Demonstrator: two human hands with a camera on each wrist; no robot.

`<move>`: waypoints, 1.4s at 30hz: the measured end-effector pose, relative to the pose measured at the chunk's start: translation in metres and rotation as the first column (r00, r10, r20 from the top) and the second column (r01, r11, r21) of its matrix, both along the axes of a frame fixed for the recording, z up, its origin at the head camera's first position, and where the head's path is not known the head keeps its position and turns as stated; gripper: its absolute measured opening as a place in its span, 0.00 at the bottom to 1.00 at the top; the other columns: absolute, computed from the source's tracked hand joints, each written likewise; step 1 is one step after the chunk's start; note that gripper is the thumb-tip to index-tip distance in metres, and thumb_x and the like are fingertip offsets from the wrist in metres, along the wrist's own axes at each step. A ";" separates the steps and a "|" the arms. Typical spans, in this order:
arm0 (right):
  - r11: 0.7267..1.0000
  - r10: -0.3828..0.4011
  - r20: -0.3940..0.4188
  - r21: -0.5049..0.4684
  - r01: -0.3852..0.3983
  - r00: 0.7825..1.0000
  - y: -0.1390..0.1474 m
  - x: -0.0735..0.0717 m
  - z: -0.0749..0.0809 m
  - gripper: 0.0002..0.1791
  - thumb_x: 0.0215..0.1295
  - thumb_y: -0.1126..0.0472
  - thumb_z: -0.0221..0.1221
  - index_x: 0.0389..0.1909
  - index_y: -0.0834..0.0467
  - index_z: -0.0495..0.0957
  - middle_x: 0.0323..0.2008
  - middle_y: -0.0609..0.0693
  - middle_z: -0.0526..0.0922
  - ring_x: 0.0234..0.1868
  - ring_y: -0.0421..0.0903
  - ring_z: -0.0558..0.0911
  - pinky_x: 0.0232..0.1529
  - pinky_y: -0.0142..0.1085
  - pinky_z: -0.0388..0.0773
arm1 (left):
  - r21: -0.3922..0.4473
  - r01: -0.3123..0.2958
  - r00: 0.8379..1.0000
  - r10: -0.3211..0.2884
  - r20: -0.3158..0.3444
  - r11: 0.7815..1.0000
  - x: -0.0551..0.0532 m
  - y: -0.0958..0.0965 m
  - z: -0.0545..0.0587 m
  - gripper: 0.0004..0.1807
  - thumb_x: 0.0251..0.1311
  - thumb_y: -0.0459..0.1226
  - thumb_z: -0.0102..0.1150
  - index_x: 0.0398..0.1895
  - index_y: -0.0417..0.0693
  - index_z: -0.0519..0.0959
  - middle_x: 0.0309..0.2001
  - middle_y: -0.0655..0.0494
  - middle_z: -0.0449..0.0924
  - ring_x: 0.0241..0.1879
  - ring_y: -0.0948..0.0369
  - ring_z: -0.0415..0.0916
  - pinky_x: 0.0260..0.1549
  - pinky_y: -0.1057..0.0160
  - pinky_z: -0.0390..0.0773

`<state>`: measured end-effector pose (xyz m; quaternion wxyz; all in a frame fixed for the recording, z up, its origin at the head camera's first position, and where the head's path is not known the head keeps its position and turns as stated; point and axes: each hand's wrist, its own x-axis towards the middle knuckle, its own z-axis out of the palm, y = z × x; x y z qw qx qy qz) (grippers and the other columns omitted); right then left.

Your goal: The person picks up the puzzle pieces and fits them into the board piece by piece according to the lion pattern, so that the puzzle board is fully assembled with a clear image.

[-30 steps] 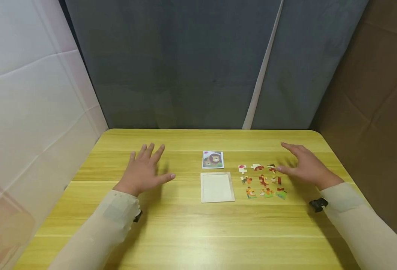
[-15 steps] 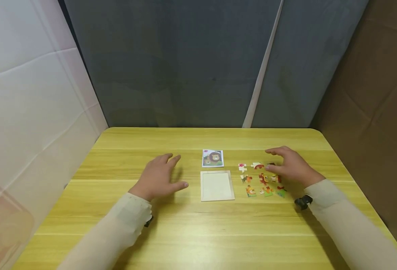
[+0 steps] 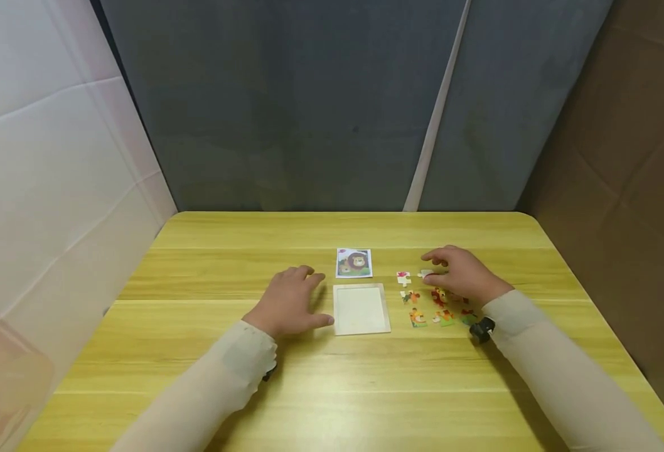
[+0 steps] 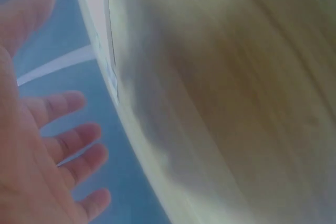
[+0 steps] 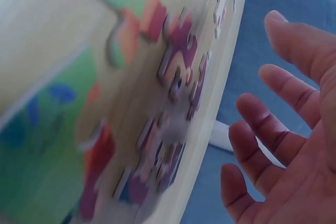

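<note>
My left hand [image 3: 288,302] reaches in from the left, its thumb tip right at the left edge of a pale square puzzle tray [image 3: 360,311]. Nothing is between its fingers [image 4: 79,145] in the left wrist view. My right hand [image 3: 463,275] hovers over the upper right jigsaw pieces, fingers spread and loosely bent, holding nothing. It partly hides the top row, with a white-and-red piece [image 3: 425,274] at its thumb. A pink-flowered piece [image 3: 403,275] lies left of it. Close in the right wrist view is a green corner piece [image 5: 58,124].
A lion picture card [image 3: 354,263] lies just behind the tray. Several jigsaw pieces, such as an orange one [image 3: 417,317], sit in rows right of the tray. A grey curtain [image 3: 287,113] hangs behind the wooden table [image 3: 332,402].
Both hands have moved inward: the left rightward to the tray's edge, the right leftward over the top row of pieces. Their fingers have drawn in somewhat. The tray, card and visible pieces stay put.
</note>
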<state>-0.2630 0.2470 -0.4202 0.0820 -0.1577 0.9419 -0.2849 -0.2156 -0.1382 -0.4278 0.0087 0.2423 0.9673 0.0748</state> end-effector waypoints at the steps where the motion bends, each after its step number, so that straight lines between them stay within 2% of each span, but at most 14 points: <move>1: 1.000 0.001 0.006 0.008 -0.001 1.000 -0.003 -0.001 0.000 0.29 0.71 0.55 0.69 0.69 0.59 0.78 0.64 0.63 0.79 0.63 0.62 0.79 0.62 0.58 0.78 | -0.004 0.005 1.000 -0.005 0.009 1.000 0.000 0.003 0.000 0.50 0.56 0.67 0.69 0.75 0.46 0.73 0.69 0.43 0.74 0.68 0.41 0.71 0.69 0.37 0.69; 6: 0.999 0.019 0.034 0.034 -0.020 0.999 -0.014 -0.007 -0.003 0.27 0.70 0.55 0.70 0.67 0.58 0.80 0.53 0.58 0.83 0.48 0.53 0.81 0.49 0.49 0.82 | -0.031 0.011 0.998 -0.010 0.055 0.999 -0.001 0.013 0.000 0.50 0.54 0.67 0.70 0.73 0.47 0.74 0.68 0.44 0.75 0.68 0.43 0.72 0.68 0.37 0.69; 11: 0.999 0.031 0.069 0.039 -0.034 0.997 -0.021 -0.012 -0.003 0.25 0.68 0.56 0.71 0.63 0.58 0.82 0.34 0.53 0.82 0.28 0.47 0.75 0.33 0.41 0.75 | -0.044 0.003 0.994 0.001 0.106 0.999 -0.001 0.019 0.000 0.51 0.52 0.67 0.73 0.73 0.47 0.74 0.69 0.44 0.74 0.68 0.43 0.72 0.69 0.38 0.69; 13: 0.999 0.026 0.086 0.041 -0.029 0.996 -0.024 -0.014 -0.004 0.24 0.67 0.56 0.71 0.62 0.58 0.83 0.29 0.52 0.80 0.25 0.46 0.73 0.30 0.39 0.73 | -0.047 0.002 0.992 0.004 0.123 0.999 -0.001 0.020 0.000 0.50 0.52 0.66 0.73 0.73 0.47 0.74 0.69 0.44 0.74 0.68 0.43 0.71 0.70 0.38 0.68; 19: 0.999 0.021 0.129 0.040 -0.026 0.991 -0.029 -0.019 -0.007 0.20 0.69 0.59 0.70 0.60 0.58 0.84 0.23 0.50 0.78 0.22 0.45 0.72 0.28 0.39 0.72 | -0.057 0.000 0.988 0.009 0.156 0.998 -0.002 0.022 -0.002 0.50 0.53 0.66 0.73 0.75 0.49 0.73 0.72 0.44 0.72 0.71 0.42 0.69 0.73 0.36 0.64; 25: 0.997 0.026 0.137 0.064 -0.035 0.990 -0.037 -0.021 -0.010 0.17 0.68 0.61 0.70 0.56 0.59 0.85 0.23 0.50 0.79 0.21 0.44 0.74 0.29 0.38 0.74 | -0.065 0.004 0.987 0.006 0.161 0.998 -0.001 0.023 -0.004 0.49 0.54 0.64 0.74 0.74 0.48 0.73 0.71 0.44 0.73 0.70 0.42 0.70 0.72 0.36 0.65; 30: 0.995 0.008 0.132 0.100 -0.022 0.991 -0.041 -0.023 -0.009 0.15 0.68 0.62 0.69 0.54 0.58 0.85 0.29 0.50 0.84 0.24 0.45 0.76 0.29 0.39 0.75 | -0.062 0.002 0.986 0.008 0.165 0.998 0.000 0.024 -0.003 0.49 0.54 0.63 0.74 0.74 0.48 0.73 0.71 0.44 0.73 0.70 0.42 0.70 0.72 0.36 0.65; 36: 0.989 0.005 0.114 0.145 -0.022 0.994 -0.043 -0.025 -0.010 0.13 0.67 0.62 0.70 0.51 0.57 0.86 0.41 0.52 0.86 0.28 0.46 0.76 0.36 0.40 0.76 | -0.066 0.001 0.985 0.011 0.175 0.998 0.000 0.026 -0.003 0.49 0.54 0.63 0.74 0.74 0.48 0.73 0.71 0.45 0.73 0.70 0.42 0.70 0.71 0.36 0.66; 42: 0.988 0.000 0.111 0.153 -0.017 0.994 -0.043 -0.026 -0.010 0.11 0.66 0.61 0.72 0.47 0.56 0.86 0.42 0.53 0.85 0.30 0.47 0.76 0.40 0.42 0.77 | -0.073 0.004 0.983 0.010 0.184 0.997 0.000 0.027 -0.002 0.50 0.54 0.64 0.74 0.75 0.48 0.72 0.71 0.44 0.72 0.69 0.42 0.71 0.68 0.38 0.70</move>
